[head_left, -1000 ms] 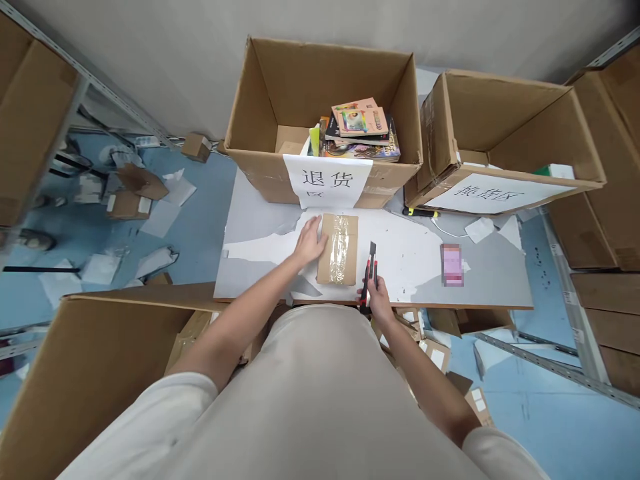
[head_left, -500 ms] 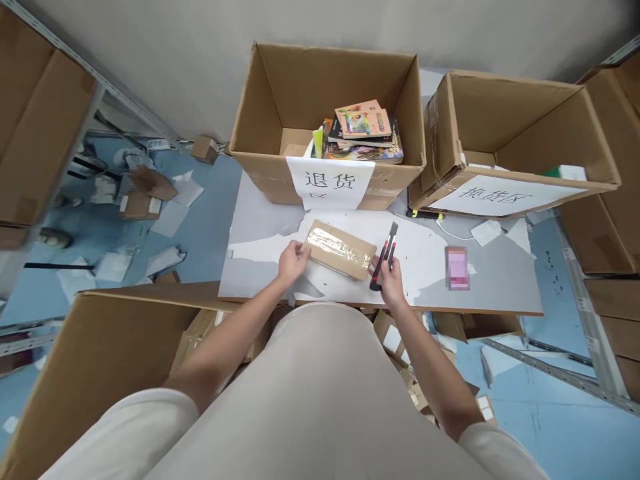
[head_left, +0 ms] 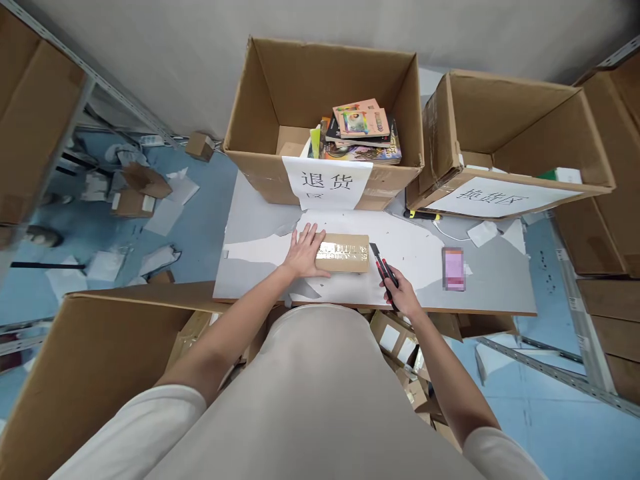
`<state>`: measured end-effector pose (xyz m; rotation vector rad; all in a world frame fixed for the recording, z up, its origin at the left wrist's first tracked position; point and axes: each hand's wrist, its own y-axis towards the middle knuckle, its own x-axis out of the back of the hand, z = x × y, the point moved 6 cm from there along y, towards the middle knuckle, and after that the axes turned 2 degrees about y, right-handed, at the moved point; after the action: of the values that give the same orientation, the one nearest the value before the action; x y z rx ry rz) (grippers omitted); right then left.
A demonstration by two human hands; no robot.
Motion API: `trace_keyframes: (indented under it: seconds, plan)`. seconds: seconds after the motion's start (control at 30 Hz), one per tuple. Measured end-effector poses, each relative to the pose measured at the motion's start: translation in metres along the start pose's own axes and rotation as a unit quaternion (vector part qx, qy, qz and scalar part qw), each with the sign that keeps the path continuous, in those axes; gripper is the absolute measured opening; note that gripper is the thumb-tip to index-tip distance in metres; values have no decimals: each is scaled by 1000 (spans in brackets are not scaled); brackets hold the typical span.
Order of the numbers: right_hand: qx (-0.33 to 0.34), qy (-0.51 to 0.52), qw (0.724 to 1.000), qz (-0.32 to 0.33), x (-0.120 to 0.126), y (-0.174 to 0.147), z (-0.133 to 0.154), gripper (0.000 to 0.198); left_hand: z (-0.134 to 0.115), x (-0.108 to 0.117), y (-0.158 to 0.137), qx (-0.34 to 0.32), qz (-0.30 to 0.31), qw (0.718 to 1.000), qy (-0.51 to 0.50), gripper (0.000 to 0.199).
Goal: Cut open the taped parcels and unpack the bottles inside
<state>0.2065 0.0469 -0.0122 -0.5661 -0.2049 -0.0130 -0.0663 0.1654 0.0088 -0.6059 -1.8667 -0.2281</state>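
Observation:
A small cardboard box (head_left: pixel 345 261) with clear shiny tape along its top lies flat on the work table (head_left: pixel 250 279). My left hand (head_left: pixel 303 253) rests against the box's left end, fingers spread and stretched out, thumb along the near edge. In my right hand (head_left: pixel 401 292) is a black and red utility knife (head_left: pixel 384 268), its blade pointing up and left. The blade tip is close to the box's right end; whether they touch I cannot tell. Pale sheeting covers part of the tabletop beneath the box.
Behind stands a large open carton (head_left: pixel 260 177) holding books (head_left: pixel 364 125), with a paper sign in front. Another signed carton (head_left: pixel 435 143) is to its right. A yellow and black cutter (head_left: pixel 423 215) and a pink-screened phone (head_left: pixel 454 269) lie on the table. Below left is an open carton (head_left: pixel 125 347).
The box has turned to lie squarely along the table. My left hand has flattened against its left end. My right hand has left the box, and the knife now points up-left.

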Motion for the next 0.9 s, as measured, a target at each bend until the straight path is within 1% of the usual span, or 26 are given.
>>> trace_keyframes:
  seconds: [0.1, 0.27, 0.37, 0.5, 0.63, 0.8, 0.9]
  plan:
    - [-2, 1, 1000, 13, -3, -3, 2, 66, -1, -7, 3, 4, 4, 1000, 2, 123]
    - [-4, -1, 999, 39, 0, -3, 4, 67, -3, -9, 1, -9, -28, 999, -20, 116]
    - [-7, -32, 997, 65, 6, -3, 4, 67, -1, -10, 1, -8, -38, 999, -34, 114]
    - [-21, -73, 992, 98, 16, -8, 2, 65, 2, -13, 2, -5, -39, 998, -45, 113]
    - [-39, -85, 988, 123, 26, -16, -3, 64, 3, -15, 2, -15, -43, 998, -53, 114]
    - [-48, -77, 984, 151, 24, -27, -5, 65, 3, -15, 0, -25, -35, 998, -41, 114]
    - [-43, -83, 984, 154, 22, -32, -6, 63, 3, -16, 1, -25, -27, 999, -39, 114]
